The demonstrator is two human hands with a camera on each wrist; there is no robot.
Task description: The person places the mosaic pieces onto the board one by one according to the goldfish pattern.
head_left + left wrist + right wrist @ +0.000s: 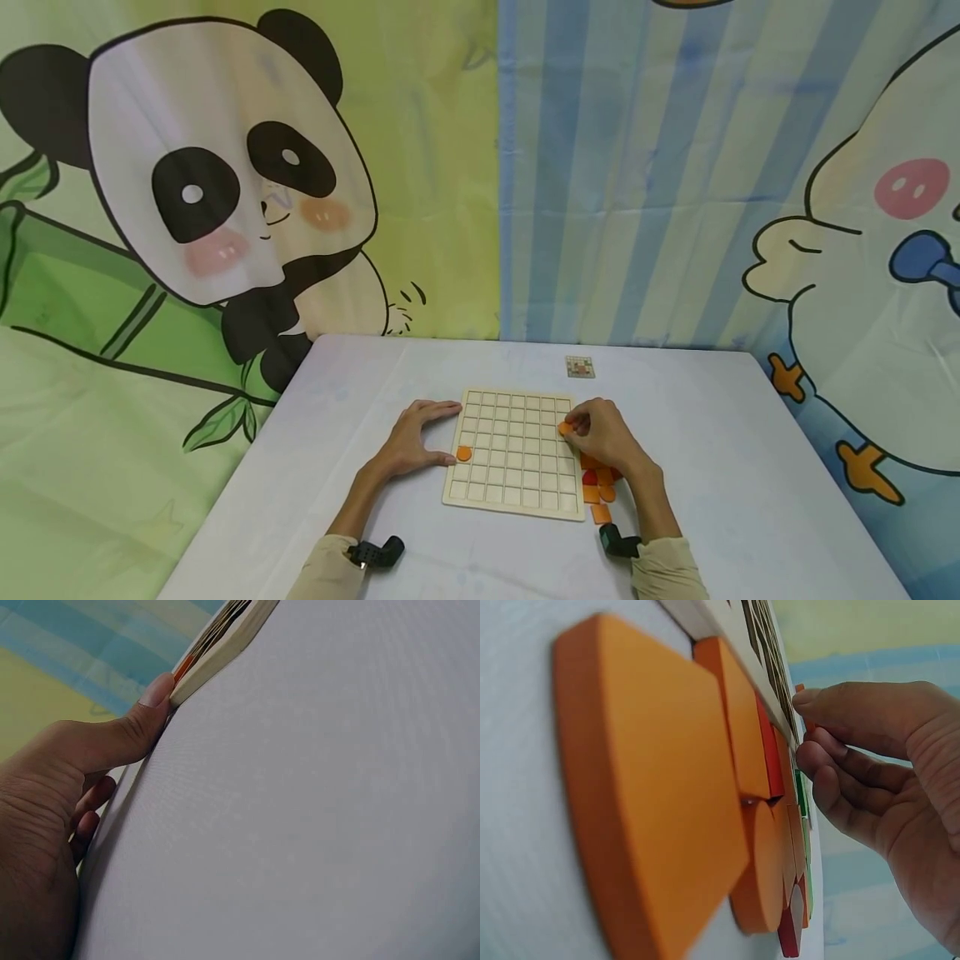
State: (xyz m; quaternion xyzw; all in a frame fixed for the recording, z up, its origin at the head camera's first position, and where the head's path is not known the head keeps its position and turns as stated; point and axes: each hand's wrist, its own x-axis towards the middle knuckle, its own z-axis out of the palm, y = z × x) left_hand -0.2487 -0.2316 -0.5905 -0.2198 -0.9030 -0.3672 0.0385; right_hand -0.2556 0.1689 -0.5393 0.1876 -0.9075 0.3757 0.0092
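Observation:
A pale wooden grid board (517,454) lies flat on the white table. My left hand (408,437) is at its left side, fingers extended, with the thumb touching the edge in the left wrist view. One orange round piece (464,453) sits in a cell in the left column, beside that thumb. Over the upper right of the board, my right hand (606,433) pinches another orange piece (564,427) between thumb and fingers. In the right wrist view the fingers hide most of this piece.
Right of the board lie several loose pieces: orange squares (601,513), an orange round one (607,493), and a few red ones (589,477). Green pieces (802,793) show farther back. A small patterned card (580,367) lies beyond the board. Printed curtains (435,167) hang behind the table.

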